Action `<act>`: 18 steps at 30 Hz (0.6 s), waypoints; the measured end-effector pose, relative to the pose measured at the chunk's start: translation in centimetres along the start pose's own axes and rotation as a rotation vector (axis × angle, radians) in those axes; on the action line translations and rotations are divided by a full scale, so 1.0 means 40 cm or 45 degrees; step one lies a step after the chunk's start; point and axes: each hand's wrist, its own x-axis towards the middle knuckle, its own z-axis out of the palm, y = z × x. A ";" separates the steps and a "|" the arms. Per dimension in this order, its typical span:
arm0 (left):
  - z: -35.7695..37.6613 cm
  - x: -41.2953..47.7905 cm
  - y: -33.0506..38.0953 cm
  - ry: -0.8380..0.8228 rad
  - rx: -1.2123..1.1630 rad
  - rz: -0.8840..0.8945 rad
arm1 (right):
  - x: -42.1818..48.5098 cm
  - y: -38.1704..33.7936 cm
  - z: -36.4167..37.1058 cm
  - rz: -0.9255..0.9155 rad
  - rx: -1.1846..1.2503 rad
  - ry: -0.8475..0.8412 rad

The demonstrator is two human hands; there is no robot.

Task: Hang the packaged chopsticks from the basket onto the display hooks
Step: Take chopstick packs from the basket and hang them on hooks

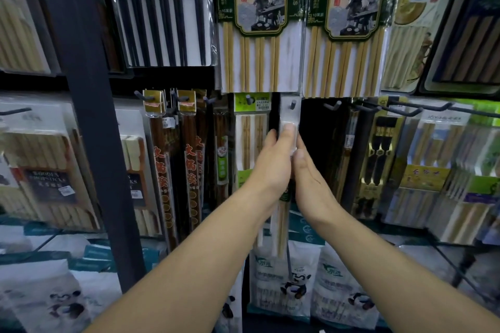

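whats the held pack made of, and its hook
The pack looks like clear glossy plastic, going by its whitish glare. The sticks inside look like pale bamboo or wood. The hook is probably metal, dark matte coated.

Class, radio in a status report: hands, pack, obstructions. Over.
Left hand, right hand grip clear pack of pale chopsticks. Header on grey metal hook. Nothing blocking.
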 end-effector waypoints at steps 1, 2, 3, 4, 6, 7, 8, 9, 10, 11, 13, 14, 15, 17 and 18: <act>0.004 0.006 -0.004 0.019 -0.007 -0.003 | 0.007 0.003 0.005 -0.002 0.043 0.010; 0.007 0.012 -0.005 0.035 -0.021 -0.011 | 0.014 0.004 0.010 -0.009 0.073 0.021; 0.009 0.018 -0.006 0.045 -0.049 -0.027 | 0.021 0.006 0.014 -0.006 0.089 0.029; 0.010 0.022 -0.004 0.047 -0.079 -0.046 | 0.028 0.007 0.016 0.012 0.094 0.029; 0.009 0.023 0.001 0.040 -0.112 -0.077 | 0.039 0.007 0.018 0.053 0.097 0.019; 0.008 0.017 0.003 0.040 -0.116 -0.073 | 0.039 0.008 0.016 0.054 0.106 0.015; 0.007 0.007 0.003 0.041 -0.109 -0.057 | 0.035 0.009 0.015 0.049 0.116 0.009; 0.006 -0.008 0.002 0.036 -0.083 -0.039 | 0.026 0.011 0.013 0.046 0.118 0.001; 0.002 -0.025 -0.002 0.027 -0.040 -0.030 | 0.011 0.015 0.010 0.056 0.105 -0.005; -0.002 -0.046 -0.009 0.021 0.012 -0.027 | -0.009 0.020 0.006 0.081 0.078 -0.002; -0.020 -0.087 -0.029 0.026 0.121 -0.040 | -0.060 0.037 -0.003 0.150 -0.005 0.031; -0.030 -0.110 -0.043 0.034 0.170 -0.058 | -0.093 0.048 -0.009 0.176 -0.063 0.059; -0.041 -0.138 -0.058 0.038 0.216 -0.067 | -0.131 0.064 -0.014 0.190 -0.126 0.093; -0.067 -0.199 -0.097 0.047 0.335 -0.067 | -0.222 0.101 -0.024 0.210 -0.225 0.163; -0.084 -0.231 -0.127 0.063 0.403 -0.069 | -0.274 0.121 -0.025 0.234 -0.254 0.178</act>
